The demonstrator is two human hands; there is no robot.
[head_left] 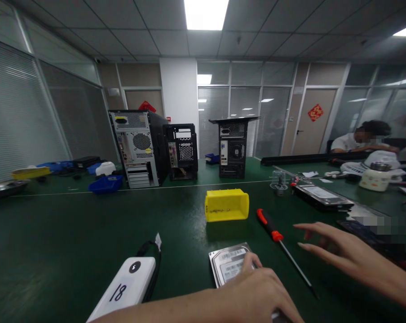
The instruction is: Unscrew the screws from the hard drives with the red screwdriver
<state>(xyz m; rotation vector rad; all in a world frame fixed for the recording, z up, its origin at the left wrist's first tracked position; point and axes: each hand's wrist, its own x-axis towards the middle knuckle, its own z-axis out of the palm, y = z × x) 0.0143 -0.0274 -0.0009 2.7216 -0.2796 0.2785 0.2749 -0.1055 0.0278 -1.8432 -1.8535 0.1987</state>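
**Hard drive under left hand, screwdriver within reach of right**

Nearest the lens: left hand, forearm coming in from bottom left, resting palm-down on near end of hard drive. Thumb laid across the label edge, fingers curled together over the near part; fingertips hidden beyond the bottom edge, so exact grip cannot be told. Looks like pressing down rather than pinching.

Hard drive lying flat on green table, label up, just in front of yellow bin. Bare metal casing, white sticker on top. Judged stiff, dense for its size, smooth-sided and apt to slide on the mat if pushed from one end. Likely sensitive to knocks. Best taken by the two long edges, keeping off the underside, which is out of sight.

Right hand hovering open above table, fingers spread and extended leftward, holding nothing. Fingertips near but apart from red-handled screwdriver, which lies diagonally, handle toward bin, tip toward the camera. Judged light and rigid, prone to rolling; handle is the obvious hold.

White power bank marked 18 to the left, black cable looped behind it. Three open computer cases at far side. Another person seated far right, well apart.
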